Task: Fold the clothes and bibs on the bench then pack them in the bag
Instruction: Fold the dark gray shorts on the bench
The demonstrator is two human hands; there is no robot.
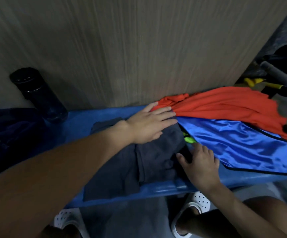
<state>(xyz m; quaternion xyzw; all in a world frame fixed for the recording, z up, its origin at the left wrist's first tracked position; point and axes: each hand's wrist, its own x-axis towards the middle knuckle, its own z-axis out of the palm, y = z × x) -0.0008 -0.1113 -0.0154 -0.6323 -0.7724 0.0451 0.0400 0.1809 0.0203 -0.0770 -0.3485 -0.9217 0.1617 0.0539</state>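
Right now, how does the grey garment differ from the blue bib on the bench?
The grey garment is dark and matte; the blue bib is shiny with black trim. The grey garment is folded in layers; the blue bib lies spread out. The left hand rests flat on the grey garment; the red cloth borders the blue bib's far edge. Both lie on the bench.

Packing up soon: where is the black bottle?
Head view, left: the black bottle stands on the bench by the wall, left of the grey garment.
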